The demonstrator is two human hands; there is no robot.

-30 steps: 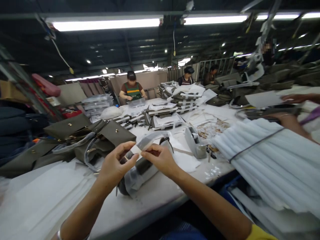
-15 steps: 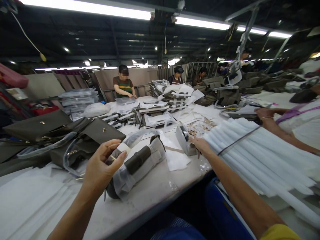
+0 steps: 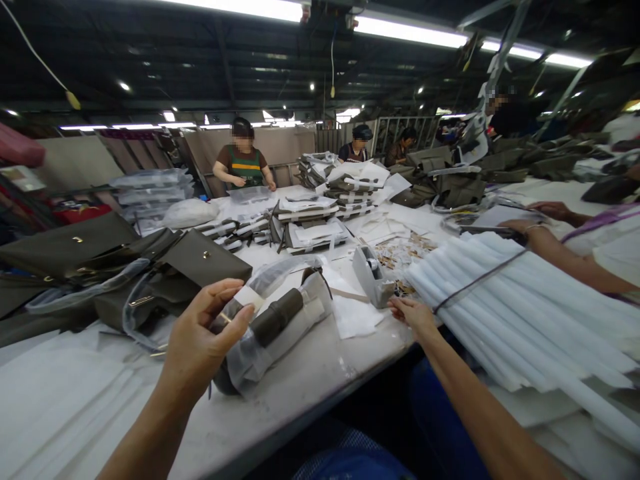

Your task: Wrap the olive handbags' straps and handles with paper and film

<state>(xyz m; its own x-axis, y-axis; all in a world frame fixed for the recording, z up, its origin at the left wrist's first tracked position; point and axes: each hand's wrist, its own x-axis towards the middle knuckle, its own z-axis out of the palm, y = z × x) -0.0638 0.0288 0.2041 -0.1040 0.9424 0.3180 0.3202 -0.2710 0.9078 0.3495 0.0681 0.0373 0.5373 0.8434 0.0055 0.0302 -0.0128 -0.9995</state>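
My left hand (image 3: 213, 327) is curled round the near left end of a dark olive bag (image 3: 276, 316) on the table, thumb and fingers around its edge. Translucent wrapping (image 3: 255, 357) partly covers the bag. A small white card (image 3: 249, 298) shows by my fingertips. My right hand (image 3: 413, 313) has its thumb and fingers pinched together, just in front of the near end of a grey tape dispenser (image 3: 369, 280). Whatever lies in that pinch is too small or clear to make out.
Olive bags (image 3: 200, 263) lie at the left above white sheets (image 3: 60, 400). A strapped bundle of white foam rolls (image 3: 520, 307) sits at the right, near a co-worker's arm (image 3: 565, 253). Stacked wrapped bags (image 3: 320, 230) and scattered brown scraps (image 3: 405, 253) lie beyond. Other people work across the table.
My right hand has come back from the dispenser's roll towards me, its fingers now pinched at the near end. My left hand stays on the bag.
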